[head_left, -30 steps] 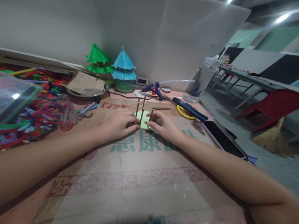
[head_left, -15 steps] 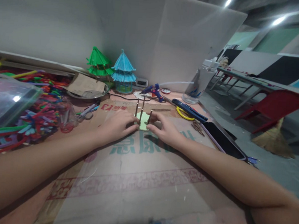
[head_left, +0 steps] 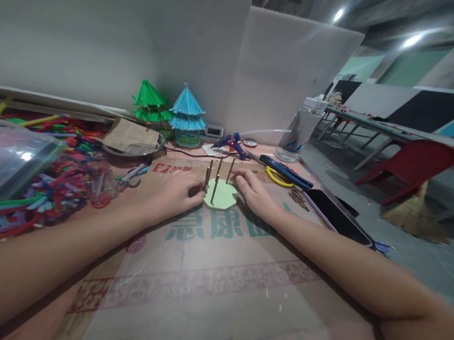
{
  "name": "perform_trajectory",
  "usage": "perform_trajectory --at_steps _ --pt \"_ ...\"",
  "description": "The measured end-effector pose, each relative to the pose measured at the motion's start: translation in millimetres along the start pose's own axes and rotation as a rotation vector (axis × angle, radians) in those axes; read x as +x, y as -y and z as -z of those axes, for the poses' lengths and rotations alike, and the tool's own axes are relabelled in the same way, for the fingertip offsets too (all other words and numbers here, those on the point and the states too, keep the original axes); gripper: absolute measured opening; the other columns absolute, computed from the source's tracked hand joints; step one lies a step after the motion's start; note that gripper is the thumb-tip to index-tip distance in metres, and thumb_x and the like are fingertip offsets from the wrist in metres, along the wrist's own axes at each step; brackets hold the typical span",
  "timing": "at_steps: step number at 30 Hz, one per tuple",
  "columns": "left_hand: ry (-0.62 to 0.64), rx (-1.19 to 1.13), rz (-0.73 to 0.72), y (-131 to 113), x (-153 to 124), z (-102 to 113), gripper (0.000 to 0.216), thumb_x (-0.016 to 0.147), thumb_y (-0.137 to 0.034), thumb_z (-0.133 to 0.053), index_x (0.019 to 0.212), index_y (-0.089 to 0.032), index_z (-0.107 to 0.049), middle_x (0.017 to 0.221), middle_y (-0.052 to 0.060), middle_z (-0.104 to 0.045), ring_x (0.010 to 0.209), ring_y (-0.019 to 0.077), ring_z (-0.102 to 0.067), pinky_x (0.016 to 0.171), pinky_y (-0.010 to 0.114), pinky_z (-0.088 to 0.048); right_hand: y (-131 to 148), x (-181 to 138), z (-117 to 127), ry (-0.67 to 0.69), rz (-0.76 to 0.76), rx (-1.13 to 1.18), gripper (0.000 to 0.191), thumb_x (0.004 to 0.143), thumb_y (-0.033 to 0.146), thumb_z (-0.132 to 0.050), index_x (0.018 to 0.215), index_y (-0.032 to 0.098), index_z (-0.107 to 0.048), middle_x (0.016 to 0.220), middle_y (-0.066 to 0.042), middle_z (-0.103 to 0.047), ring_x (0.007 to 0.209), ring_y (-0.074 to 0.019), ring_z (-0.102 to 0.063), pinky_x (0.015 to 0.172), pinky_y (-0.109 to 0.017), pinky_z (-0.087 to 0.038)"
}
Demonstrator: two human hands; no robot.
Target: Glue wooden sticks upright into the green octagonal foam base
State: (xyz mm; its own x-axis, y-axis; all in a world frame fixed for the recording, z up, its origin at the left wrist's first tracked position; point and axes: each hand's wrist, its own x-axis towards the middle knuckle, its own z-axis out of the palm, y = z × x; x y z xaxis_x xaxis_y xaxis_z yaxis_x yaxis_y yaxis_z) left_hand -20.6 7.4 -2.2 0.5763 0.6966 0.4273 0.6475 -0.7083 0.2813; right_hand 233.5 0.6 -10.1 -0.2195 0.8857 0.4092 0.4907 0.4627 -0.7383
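Observation:
A pale green, many-sided base [head_left: 224,196] lies flat on the cardboard, with several thin brown sticks [head_left: 216,187] standing up from it. My left hand [head_left: 180,192] is at the base's left edge, thumb and curled fingers closed against the rim beside the sticks. My right hand [head_left: 256,193] lies just right of the base, fingers loosely bent and apart, with nothing in them. Whether its fingertips touch the rim I cannot tell.
Behind are a blue glue gun [head_left: 232,144], a blue model pavilion [head_left: 187,117] and a green one [head_left: 150,102]. Pliers with yellow handles [head_left: 280,177], a phone [head_left: 336,216] and a clear bottle [head_left: 299,128] are right. Colourful pipe cleaners [head_left: 70,172] and a plastic box [head_left: 16,159] crowd the left.
The green base has turned and come slightly nearer, so the sticks stand in different places. My right hand has let go of the stick and base edge and moved right.

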Motion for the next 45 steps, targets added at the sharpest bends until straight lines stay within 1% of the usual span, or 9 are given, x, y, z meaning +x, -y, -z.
perform_trajectory --at_steps 4,9,11,14,17,32,36,38,45 --pt "-0.002 -0.013 0.048 4.6 0.7 -0.4 0.021 0.093 -0.030 -0.053 0.084 -0.018 -0.067 0.083 0.006 -0.070 0.079 0.0215 -0.063 0.075 0.033 -0.047 -0.6 0.2 0.4 0.043 0.007 -0.054 0.025 0.100 0.031 -0.044 0.120 0.018 -0.055 0.112 -0.010 -0.068 0.106 -0.0211 -0.062 0.098 -0.039 -0.048" --pt "-0.001 0.010 0.094 11.2 0.9 -2.5 0.022 0.095 -0.032 -0.052 0.084 -0.018 -0.065 0.086 0.007 -0.070 0.080 0.0221 -0.064 0.075 0.034 -0.047 2.8 -0.7 2.1 0.100 -0.013 -0.149 0.006 0.090 0.018 -0.051 0.096 0.020 -0.053 0.094 -0.006 -0.065 0.089 -0.0211 -0.061 0.084 -0.036 -0.047" --pt "-0.007 -0.004 0.088 13.6 0.9 -3.7 0.021 0.095 -0.032 -0.052 0.089 -0.018 -0.066 0.091 0.008 -0.072 0.085 0.0232 -0.065 0.078 0.035 -0.049 2.9 -1.7 2.4 0.142 0.058 -0.212 0.007 0.088 0.015 -0.052 0.090 0.021 -0.053 0.091 -0.005 -0.062 0.089 -0.0216 -0.059 0.082 -0.036 -0.046" --pt "-0.004 -0.017 0.062 15.6 1.2 -5.2 0.019 0.095 -0.030 -0.053 0.092 -0.018 -0.067 0.095 0.009 -0.072 0.090 0.0241 -0.066 0.082 0.035 -0.049 1.1 -3.3 2.0 0.203 0.228 -0.276 0.012 0.086 0.009 -0.051 0.086 0.021 -0.053 0.094 -0.007 -0.059 0.093 -0.0225 -0.057 0.086 -0.037 -0.046" --pt "0.008 -0.014 0.048 16.8 1.6 -6.2 0.017 0.094 -0.026 -0.053 0.094 -0.018 -0.068 0.098 0.009 -0.072 0.092 0.0236 -0.066 0.085 0.036 -0.049 -0.4 -4.1 1.6 0.232 0.302 -0.314 0.015 0.087 0.006 -0.049 0.088 0.020 -0.055 0.098 -0.008 -0.057 0.096 -0.0235 -0.055 0.089 -0.038 -0.046" --pt "0.034 0.000 0.034 15.4 1.9 -3.7 0.018 0.095 -0.027 -0.052 0.096 -0.018 -0.068 0.098 0.008 -0.072 0.093 0.0237 -0.066 0.085 0.036 -0.051 1.6 -5.0 3.0 0.258 0.295 -0.336 0.016 0.088 0.006 -0.049 0.090 0.021 -0.055 0.100 -0.008 -0.057 0.099 -0.0233 -0.056 0.091 -0.038 -0.048" --pt "0.024 0.009 0.039 18.4 1.1 -5.6 0.018 0.096 -0.029 -0.052 0.093 -0.018 -0.066 0.096 0.008 -0.071 0.091 0.0235 -0.066 0.083 0.036 -0.051 2.3 -6.1 3.3 0.190 0.198 -0.287 0.014 0.088 0.012 -0.053 0.100 0.020 -0.052 0.101 -0.009 -0.059 0.095 -0.0232 -0.057 0.087 -0.038 -0.048" --pt "0.023 0.005 0.035 18.1 1.2 -5.3 0.017 0.096 -0.028 -0.052 0.092 -0.019 -0.066 0.096 0.008 -0.071 0.091 0.0234 -0.066 0.082 0.036 -0.051 2.2 -6.3 4.1 0.171 0.153 -0.271 0.013 0.089 0.015 -0.054 0.100 0.020 -0.051 0.100 -0.009 -0.059 0.093 -0.0230 -0.058 0.084 -0.037 -0.048" --pt "0.033 0.030 0.057 15.0 1.7 -3.4 0.017 0.095 -0.027 -0.052 0.092 -0.019 -0.067 0.095 0.009 -0.071 0.091 0.0246 -0.066 0.083 0.037 -0.051 -0.5 -6.4 2.4 0.183 0.196 -0.288 0.012 0.087 0.012 -0.054 0.095 0.021 -0.053 0.098 -0.008 -0.062 0.093 -0.0231 -0.059 0.084 -0.037 -0.048"
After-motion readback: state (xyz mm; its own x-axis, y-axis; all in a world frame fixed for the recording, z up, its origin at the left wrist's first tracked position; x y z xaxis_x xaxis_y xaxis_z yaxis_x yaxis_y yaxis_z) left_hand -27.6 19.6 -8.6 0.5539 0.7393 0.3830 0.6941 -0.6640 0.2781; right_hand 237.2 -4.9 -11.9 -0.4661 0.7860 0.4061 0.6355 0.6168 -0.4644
